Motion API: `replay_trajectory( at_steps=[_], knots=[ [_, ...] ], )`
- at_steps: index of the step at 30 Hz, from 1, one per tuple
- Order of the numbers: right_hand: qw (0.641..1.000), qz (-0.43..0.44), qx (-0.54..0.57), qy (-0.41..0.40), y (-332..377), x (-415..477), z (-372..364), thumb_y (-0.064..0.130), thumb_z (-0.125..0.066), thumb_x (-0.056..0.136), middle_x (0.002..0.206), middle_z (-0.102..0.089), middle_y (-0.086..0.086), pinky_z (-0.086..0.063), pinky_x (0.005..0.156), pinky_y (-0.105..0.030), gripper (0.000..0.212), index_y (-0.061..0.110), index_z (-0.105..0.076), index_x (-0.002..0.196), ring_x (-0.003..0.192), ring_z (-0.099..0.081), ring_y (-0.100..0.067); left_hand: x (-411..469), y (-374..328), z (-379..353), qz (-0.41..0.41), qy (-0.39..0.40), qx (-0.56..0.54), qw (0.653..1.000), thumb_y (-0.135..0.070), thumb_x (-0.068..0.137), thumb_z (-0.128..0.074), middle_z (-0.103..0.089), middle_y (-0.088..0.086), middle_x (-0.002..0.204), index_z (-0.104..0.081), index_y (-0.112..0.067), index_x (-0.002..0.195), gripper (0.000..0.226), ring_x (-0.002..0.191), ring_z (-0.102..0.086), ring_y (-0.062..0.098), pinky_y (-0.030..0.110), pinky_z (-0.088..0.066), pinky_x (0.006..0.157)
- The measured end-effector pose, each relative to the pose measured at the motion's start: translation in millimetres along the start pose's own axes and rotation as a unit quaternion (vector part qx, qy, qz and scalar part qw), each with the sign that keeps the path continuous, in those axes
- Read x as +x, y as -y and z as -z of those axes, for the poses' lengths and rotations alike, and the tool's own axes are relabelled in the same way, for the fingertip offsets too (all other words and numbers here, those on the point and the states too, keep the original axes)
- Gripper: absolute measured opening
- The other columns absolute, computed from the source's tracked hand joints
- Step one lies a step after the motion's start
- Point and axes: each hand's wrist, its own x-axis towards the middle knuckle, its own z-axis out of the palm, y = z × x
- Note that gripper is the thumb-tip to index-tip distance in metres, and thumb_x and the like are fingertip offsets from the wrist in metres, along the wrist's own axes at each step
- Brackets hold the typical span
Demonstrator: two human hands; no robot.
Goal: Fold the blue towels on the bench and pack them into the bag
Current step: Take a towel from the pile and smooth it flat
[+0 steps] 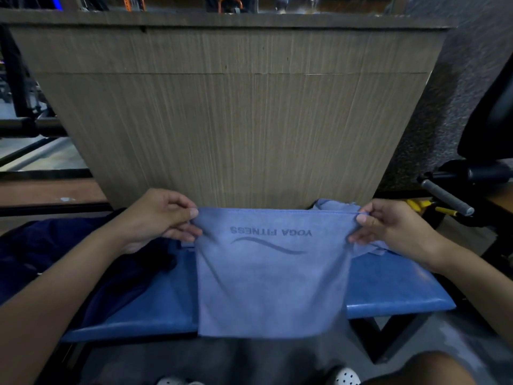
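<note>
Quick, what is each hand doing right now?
Left hand: pinches the blue towel's top left corner.
Right hand: pinches its top right corner.

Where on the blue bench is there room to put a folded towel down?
Most room: the bare bench right of the held towel, near the right hand. A narrower strip sits between the held towel and the dark bag on the left. Crowded: the far right corner with loose towels, and the left end under the bag.
</note>
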Motion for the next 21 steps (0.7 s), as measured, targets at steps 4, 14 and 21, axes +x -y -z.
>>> replay_trajectory(
  at_steps=[4,14,21],
  knots=[
    [0.995,0.082,-0.011,-0.050,4,13,2,0.017,-0.055,0.091,0.077,-0.068,-0.026,-0.058,0.065,-0.026,0.016,0.003,-0.053,0.083,0.072,-0.072,-0.025,5,-10,5,-0.068,-0.034,-0.033,0.997,-0.018,0.073,-0.071,-0.072,0.022,0.086,-0.063,0.000,0.093,0.028,0.086,-0.073,0.032,0.036,-0.061,0.075],
    [0.997,0.004,-0.057,0.055,-78,-38,-16,-0.002,-0.062,0.088,0.073,-0.070,-0.014,-0.050,0.065,-0.017,0.011,-0.001,-0.064,0.078,0.066,-0.065,-0.009,-31,86,-18,-0.029,0.030,0.083,0.996,-0.001,0.080,-0.076,-0.075,0.014,0.078,-0.069,0.001,0.086,0.009,0.084,-0.072,0.032,0.023,-0.058,0.071],
    [0.972,-0.110,-0.130,0.160,-145,-82,-39,0.009,-0.065,0.090,0.064,-0.067,-0.006,-0.044,0.065,-0.032,0.020,0.015,-0.065,0.071,0.062,-0.058,-0.012,-61,160,-37,0.093,0.134,0.154,0.974,-0.014,0.084,-0.076,-0.075,0.015,0.082,-0.070,-0.005,0.088,0.011,0.080,-0.071,0.025,0.036,-0.060,0.075]
  ],
)
